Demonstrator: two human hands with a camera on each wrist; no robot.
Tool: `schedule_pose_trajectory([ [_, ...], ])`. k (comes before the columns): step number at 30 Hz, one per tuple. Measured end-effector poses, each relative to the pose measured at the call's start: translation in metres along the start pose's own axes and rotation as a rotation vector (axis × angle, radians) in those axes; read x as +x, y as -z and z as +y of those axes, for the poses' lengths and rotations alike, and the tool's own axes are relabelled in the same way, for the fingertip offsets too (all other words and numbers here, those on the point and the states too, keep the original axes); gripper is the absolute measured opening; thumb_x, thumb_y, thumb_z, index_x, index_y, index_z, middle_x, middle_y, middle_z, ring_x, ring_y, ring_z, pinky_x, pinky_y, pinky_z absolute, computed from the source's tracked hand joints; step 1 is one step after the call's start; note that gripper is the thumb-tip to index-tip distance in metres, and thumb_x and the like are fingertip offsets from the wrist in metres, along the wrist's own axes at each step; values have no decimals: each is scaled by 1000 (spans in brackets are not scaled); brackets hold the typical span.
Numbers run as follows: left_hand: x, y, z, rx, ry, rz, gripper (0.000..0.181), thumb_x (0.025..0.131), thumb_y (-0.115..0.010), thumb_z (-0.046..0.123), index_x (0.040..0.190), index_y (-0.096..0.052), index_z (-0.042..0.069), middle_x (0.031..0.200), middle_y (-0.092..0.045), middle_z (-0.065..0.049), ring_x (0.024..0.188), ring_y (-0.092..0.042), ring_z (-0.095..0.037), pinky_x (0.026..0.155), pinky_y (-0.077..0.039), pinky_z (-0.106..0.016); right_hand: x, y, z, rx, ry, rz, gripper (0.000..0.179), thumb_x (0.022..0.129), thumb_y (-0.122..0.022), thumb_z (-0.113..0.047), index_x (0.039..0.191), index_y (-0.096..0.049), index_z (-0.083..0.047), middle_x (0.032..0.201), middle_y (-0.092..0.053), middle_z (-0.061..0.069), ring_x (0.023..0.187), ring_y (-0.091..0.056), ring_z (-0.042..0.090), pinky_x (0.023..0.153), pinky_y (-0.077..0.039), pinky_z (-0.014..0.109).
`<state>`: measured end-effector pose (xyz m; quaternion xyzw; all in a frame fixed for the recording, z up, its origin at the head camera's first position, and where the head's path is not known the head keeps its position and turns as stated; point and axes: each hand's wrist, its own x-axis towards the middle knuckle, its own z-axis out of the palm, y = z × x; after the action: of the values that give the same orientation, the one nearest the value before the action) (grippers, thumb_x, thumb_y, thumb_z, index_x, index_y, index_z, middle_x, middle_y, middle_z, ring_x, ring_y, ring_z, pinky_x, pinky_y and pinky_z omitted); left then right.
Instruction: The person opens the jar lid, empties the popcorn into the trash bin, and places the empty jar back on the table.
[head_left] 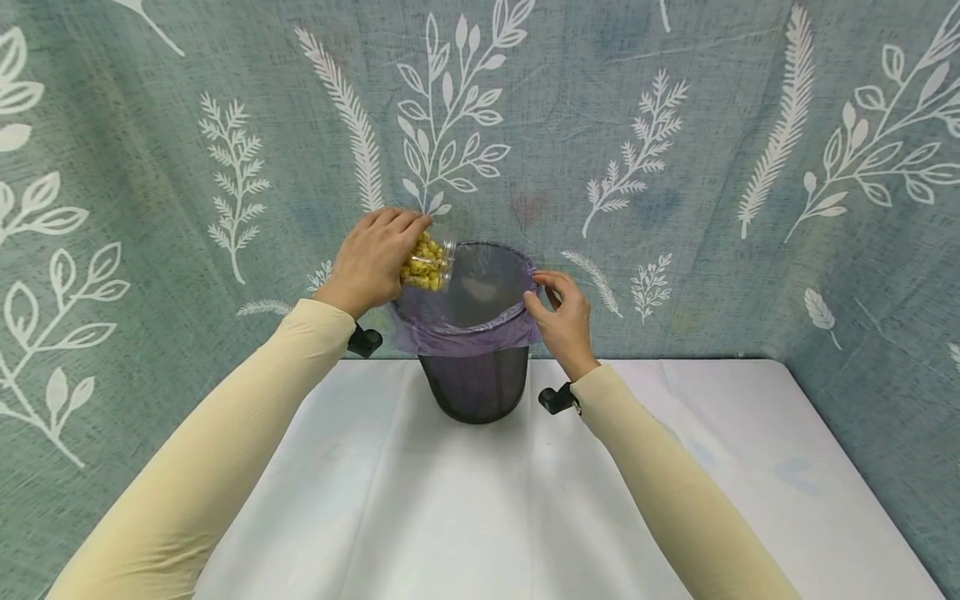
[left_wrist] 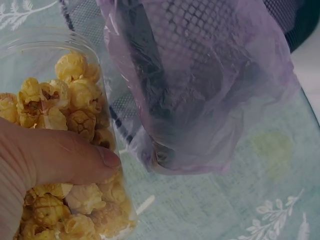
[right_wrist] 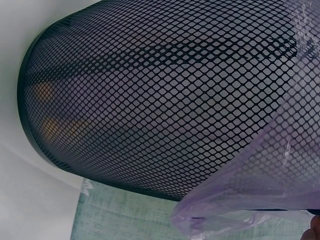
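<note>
Fingers of the left hand (head_left: 373, 260) grip a tilted popcorn jar (head_left: 427, 265) at the top of the bin (head_left: 477, 385); the right hand (head_left: 564, 318) pinches its purple liner (head_left: 480, 340); only the right wrist view shows yellowish spots (right_wrist: 50, 128) low inside

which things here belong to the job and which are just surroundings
In the job:
- clear popcorn jar, held tilted by the left hand
- purple bin liner, its edge at the right hand
- black mesh wastebasket

Just surroundings:
- white tabletop
- green leaf-print cloth backdrop
</note>
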<state>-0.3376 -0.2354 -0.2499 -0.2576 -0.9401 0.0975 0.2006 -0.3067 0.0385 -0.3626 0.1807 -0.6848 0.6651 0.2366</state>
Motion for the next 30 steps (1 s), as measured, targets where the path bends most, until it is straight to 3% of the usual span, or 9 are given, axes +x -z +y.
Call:
schedule_pose_trajectory([
  [11, 2, 1, 3, 54, -46, -4, 85, 78, -81, -5, 156, -46, 1, 152, -53, -19, 141, -46, -40, 125, -28, -52, 0, 1, -1, -8, -13, -10, 27, 97, -64, 9, 122, -64, 19, 135, -57, 35, 135, -53, 45, 119, -39, 53],
  [30, 1, 0, 6, 72, -52, -3, 83, 78, -80, -7, 155, -47, 0, 152, -54, -19, 141, -47, -40, 124, -30, -52, -1, 1, -1, -4, -5, -2, 26, 96, -64, 10, 120, -64, 19, 135, -57, 36, 134, -53, 45, 118, -40, 52],
])
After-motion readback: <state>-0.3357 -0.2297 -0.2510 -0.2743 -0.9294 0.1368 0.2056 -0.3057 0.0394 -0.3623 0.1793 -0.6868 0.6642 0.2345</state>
